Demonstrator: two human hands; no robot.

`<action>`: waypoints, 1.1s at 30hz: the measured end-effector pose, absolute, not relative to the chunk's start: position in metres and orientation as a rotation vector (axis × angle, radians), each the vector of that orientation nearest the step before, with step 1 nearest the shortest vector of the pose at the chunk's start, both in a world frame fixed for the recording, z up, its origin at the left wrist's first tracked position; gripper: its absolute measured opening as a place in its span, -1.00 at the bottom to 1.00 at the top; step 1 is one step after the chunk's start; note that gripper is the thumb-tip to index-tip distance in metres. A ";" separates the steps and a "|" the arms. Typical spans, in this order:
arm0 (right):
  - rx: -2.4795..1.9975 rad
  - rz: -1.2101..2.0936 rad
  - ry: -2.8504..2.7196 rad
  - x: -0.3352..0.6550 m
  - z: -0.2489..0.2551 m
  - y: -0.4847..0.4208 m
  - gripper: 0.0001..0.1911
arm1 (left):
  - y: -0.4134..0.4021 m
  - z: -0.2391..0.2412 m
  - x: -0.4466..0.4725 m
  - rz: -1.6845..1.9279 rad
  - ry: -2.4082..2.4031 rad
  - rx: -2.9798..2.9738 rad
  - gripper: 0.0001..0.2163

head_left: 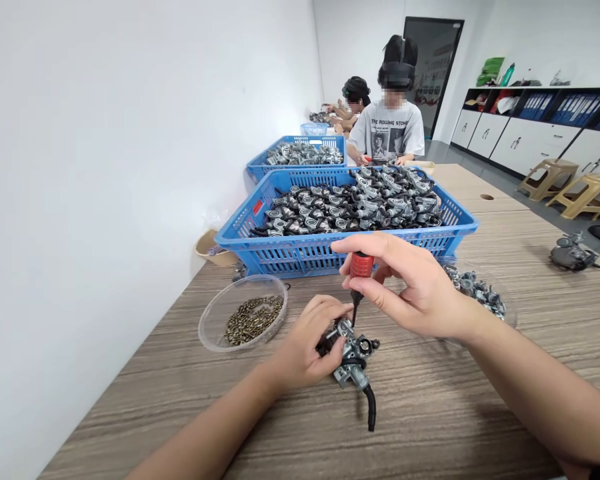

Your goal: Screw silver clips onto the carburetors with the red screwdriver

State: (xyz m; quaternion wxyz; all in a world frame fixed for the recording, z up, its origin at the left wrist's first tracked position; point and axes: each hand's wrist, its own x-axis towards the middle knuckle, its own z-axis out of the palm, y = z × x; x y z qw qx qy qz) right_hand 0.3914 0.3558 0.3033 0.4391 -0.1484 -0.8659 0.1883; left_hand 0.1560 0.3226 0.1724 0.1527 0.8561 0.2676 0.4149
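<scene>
By the left hand [320, 343] — bowl [210, 327] of brassy pieces [253, 320] (carburetor crate [300, 257] beyond)

I have my left arm [230, 423] slanting up from below, the left hand [316, 350] low, fingers bent, thumb clasping. My right arm [535, 380] angles in from the right, the right hand [410, 287] higher and gripping, index finger [365, 244] stretched nearly level.

A small assembly workshop in an office-like room: a red screwdriver [362, 265] over a wood-grain bench [430, 413], a blue crate [300, 255] heaped with metal assemblies [325, 208], a bowl [211, 325] of brass-coloured pieces [253, 320] near left, people [403, 115] at the far end, white cabinets [530, 143] with blue binders [537, 107] right.
</scene>
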 end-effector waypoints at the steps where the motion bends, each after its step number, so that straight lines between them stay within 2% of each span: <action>1: -0.362 0.470 -2.151 0.391 0.303 0.356 -0.64 | 0.322 0.173 0.157 1.199 0.764 2.463 -0.64; 9: -0.325 0.421 -2.164 0.392 0.305 0.354 -0.65 | 0.320 0.186 0.154 1.256 0.743 2.511 -0.73; 19: -0.311 0.377 -2.141 0.392 0.303 0.359 -0.66 | 0.321 0.187 0.146 1.154 0.628 2.473 -0.64; 33: -0.327 0.376 -2.126 0.395 0.307 0.359 -0.66 | 0.324 0.187 0.142 1.139 0.667 2.338 -0.73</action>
